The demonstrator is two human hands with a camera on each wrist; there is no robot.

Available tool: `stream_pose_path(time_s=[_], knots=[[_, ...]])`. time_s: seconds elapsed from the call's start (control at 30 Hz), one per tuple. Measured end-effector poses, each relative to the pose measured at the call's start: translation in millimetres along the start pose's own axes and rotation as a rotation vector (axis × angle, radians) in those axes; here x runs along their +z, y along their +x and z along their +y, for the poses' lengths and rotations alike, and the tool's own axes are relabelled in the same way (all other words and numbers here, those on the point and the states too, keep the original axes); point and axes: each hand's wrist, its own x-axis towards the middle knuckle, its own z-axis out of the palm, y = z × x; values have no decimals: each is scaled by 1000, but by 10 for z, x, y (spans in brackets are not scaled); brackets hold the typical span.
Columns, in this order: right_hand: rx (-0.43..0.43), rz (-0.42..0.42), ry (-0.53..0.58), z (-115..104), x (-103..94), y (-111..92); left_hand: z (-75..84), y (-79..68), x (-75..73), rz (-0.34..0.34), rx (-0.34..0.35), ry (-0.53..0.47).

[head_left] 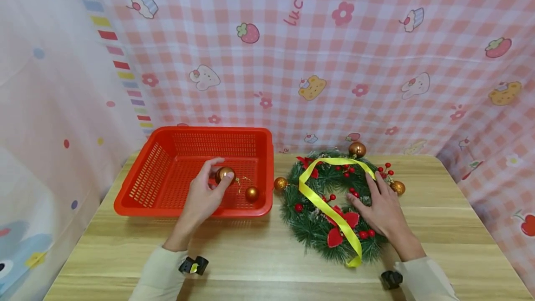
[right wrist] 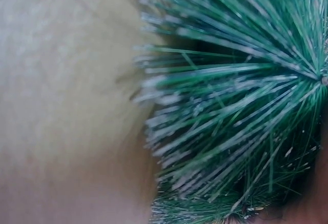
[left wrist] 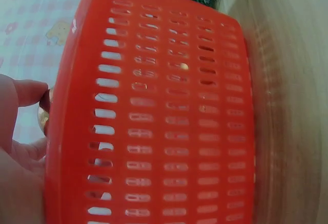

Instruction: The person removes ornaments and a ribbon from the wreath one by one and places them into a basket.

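In the head view my left hand (head_left: 205,194) pinches a shiny copper Christmas ball (head_left: 226,175) between thumb and fingers, over the red plastic basket (head_left: 267,152). The ball also peeks past the rim in the left wrist view, beside the thumb and fingers. A smaller gold ball (head_left: 252,193) with a thin golden string lies in the basket. My right hand (head_left: 382,210) rests on the right side of a green wreath (head_left: 307,231), fingers spread, fingertips at a yellow ribbon (head_left: 319,202). Pine needles (right wrist: 230,90) fill much of the right wrist view.
Copper and gold balls, including a glittery one (head_left: 281,183), sit around the wreath's outer edge. Red berries and red fabric leaves (head_left: 336,237) decorate it. Behind the wooden table (head_left: 259,264) hangs a pink checked curtain (head_left: 292,59).
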Motion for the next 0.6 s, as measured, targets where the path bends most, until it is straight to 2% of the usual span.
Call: stream_pose_path(time_s=[0.6], knots=[[-4, 12, 5, 4, 8, -3, -59, -1, 17, -22, -24, 28]])
